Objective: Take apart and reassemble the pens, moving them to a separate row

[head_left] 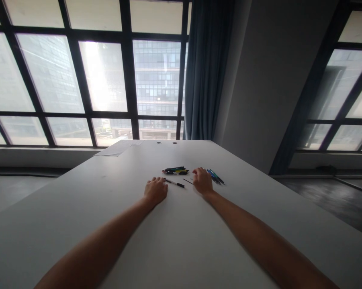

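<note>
Head view: my left hand lies knuckles-up on the white desk, fingers loosely curled and holding nothing, its fingertips just beside a single pen. My right hand rests the same way, empty, between a thin refill and blue pens. A pile of coloured pens sits just beyond.

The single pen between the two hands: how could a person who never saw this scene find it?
Start at the white table below the windows. Between the left hand and right hand lies the single pen, alone, white with a dark tip, unlike the colourful bundle behind it.
</note>
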Motion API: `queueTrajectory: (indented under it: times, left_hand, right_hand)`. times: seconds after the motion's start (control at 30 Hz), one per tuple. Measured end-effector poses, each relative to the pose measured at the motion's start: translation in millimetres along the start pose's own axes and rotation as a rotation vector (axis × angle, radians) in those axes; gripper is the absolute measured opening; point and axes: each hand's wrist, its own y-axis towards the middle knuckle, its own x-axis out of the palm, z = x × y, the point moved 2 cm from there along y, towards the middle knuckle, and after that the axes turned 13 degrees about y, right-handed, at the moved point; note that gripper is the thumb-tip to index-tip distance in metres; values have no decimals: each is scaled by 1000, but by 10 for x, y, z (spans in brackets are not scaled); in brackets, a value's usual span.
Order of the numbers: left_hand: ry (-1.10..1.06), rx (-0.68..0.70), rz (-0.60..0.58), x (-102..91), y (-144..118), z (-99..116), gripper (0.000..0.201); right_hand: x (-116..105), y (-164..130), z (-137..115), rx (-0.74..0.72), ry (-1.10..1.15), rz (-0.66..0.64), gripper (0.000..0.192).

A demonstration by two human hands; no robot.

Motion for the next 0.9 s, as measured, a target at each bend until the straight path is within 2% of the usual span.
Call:
queueTrajectory:
  times: [0.13, 0.3, 0.37, 0.43, 0.53, 0.6, 0.73, 0.9]
  left_hand:
    - [11, 35, 34, 2, 6, 7, 30]
    - [9, 22, 38, -27, -6, 26, 29]
    - [-6, 21, 72, -40, -14, 29, 30]
    - [-39, 81, 138, -55, -18, 36, 34]
    - [-99, 287, 183, -64, -17, 58, 39]
    - [-124, 359, 142, -52, -9, 61, 35]
    - [-114, 324, 75, -25, 14, 48, 27]
    - [-118, 318, 84, -24, 7, 47, 30]
  right_hand:
    - [-19, -1, 22, -17, 6, 8, 21]
    - [84, -110, -183, -220, 87, -218, 13]
    - [97, -133, -217, -262, 129, -264, 10]
    - [95, -141, -223, -296, 169, -289, 7]
    - [98, -141, -224, -371, 215, -336, 8]
    - [105, -128, -208, -340, 181, -303, 15]
    - [124, -96, -128, -139, -34, -160, 20]
    - [153, -83, -69, -61, -148, -163, 16]
